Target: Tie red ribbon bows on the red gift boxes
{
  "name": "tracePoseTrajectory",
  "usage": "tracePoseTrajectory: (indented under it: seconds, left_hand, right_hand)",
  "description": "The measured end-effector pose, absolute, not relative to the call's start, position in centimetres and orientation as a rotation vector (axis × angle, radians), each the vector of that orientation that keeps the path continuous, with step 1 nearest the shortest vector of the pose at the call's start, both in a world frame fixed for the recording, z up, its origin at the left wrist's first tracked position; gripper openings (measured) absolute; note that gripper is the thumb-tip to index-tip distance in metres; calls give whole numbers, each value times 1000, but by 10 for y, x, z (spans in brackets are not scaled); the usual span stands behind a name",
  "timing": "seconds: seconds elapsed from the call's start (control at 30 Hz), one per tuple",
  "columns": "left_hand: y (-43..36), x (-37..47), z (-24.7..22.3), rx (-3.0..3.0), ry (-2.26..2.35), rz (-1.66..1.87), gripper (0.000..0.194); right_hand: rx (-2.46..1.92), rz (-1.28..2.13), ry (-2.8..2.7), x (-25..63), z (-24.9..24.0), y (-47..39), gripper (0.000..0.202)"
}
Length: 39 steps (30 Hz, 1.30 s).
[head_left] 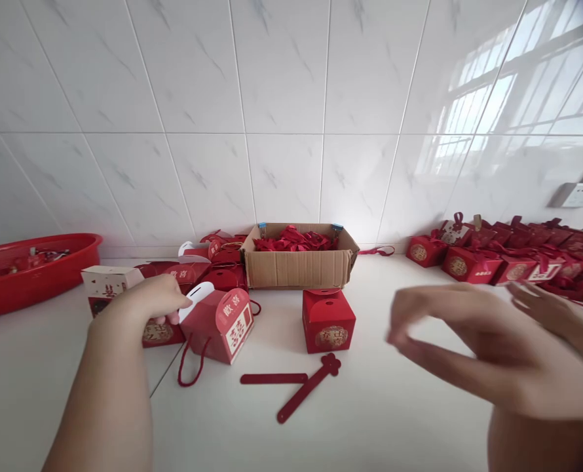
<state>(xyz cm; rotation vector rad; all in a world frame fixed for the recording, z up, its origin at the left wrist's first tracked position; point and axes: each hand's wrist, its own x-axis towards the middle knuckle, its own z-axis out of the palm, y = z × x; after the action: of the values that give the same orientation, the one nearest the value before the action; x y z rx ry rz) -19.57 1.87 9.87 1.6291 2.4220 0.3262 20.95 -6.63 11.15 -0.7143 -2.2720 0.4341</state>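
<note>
Box [217, 319], red-corded, in the grip of left hand [162, 296]; right hand [498, 351] blurred, its closure unclear

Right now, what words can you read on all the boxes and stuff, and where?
"歡喜": front flap of the rope-handled box.
"囍": white panel on that same box.
Gold writing on the middle red box: too blurred to read.
Writing on the other boxes: too small or blurred to read surely.
</note>
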Motion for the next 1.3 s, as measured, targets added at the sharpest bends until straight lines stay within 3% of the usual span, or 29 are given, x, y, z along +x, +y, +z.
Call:
tracePoseTrajectory:
  seconds: [0.1, 0.23, 0.43, 0.53, 0.63, 0.73, 0.93, 1.1, 1.3]
  left_hand:
    - [12, -194, 106, 1639, 2487, 328, 38]
    - [8, -174, 107, 1953, 2187, 469, 48]
    - [16, -141, 93, 1969, 1952, 84, 55]
    - [20, -135, 87, 1910, 2073, 15, 40]
    - [27, -139, 81, 1903, 2241, 12, 29]
    - [35, -146, 77, 1910, 2334, 34, 30]
    - [40, -133, 80, 2019, 2513, 212, 43]
    - [83, -75, 82, 2312, 2192, 483, 30]
    - [172, -32, 82, 2285, 1980, 464, 29]
  right_hand:
    - [-998, 436, -2359, 190, 103, -33, 14]
    - [-1315, 383, -2397, 168, 63, 5, 43]
    - [-1520, 189, -2439, 136, 23, 27, 65]
    - [-1484, 182, -2452, 132, 20, 27, 63]
    - [-1376, 278, -2497, 137, 24, 25, 47]
    - [-1276, 449, -2571, 146, 30, 25, 40]
    - [-1418, 578, -2576, 164, 39, 29, 55]
    - [-1418, 640, -2531, 174, 48, 28, 63]
    - [-1326, 594, -2478, 194, 74, 3, 43]
